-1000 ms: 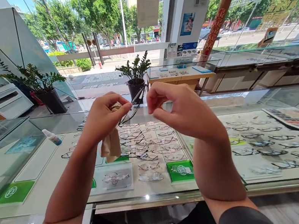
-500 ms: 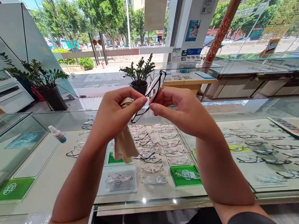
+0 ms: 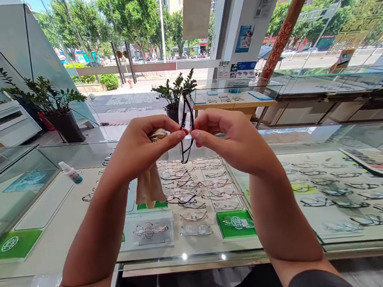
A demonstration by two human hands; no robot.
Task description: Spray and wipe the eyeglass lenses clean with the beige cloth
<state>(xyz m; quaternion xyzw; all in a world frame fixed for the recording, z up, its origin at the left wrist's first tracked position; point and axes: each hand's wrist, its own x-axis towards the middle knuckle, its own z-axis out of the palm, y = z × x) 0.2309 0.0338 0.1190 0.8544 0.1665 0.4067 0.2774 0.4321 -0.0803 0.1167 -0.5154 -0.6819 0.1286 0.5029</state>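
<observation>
A pair of black-framed eyeglasses [image 3: 182,107] is held up over the glass counter, turned nearly edge-on to me. My left hand [image 3: 142,147] pinches its near side between thumb and fingertips. A beige cloth [image 3: 150,186] is tucked in the same hand and hangs down below it. From the other side, my right hand [image 3: 233,138] grips the eyeglasses with thumb and forefinger, the other fingers curled. The two thumb tips almost meet at the frame. The exact contact of the fingertips is partly hidden.
Under the glass counter [image 3: 193,258] lie rows of eyeglasses [image 3: 194,216] and green cards [image 3: 236,223]. A small spray bottle [image 3: 70,172] stands at the left on the counter. Potted plants [image 3: 66,123] and a wooden display table [image 3: 229,104] are beyond, near the window.
The eyeglasses have turned from a slant to nearly upright and edge-on. My left hand has shifted slightly left, with the hanging cloth. The view has moved a little.
</observation>
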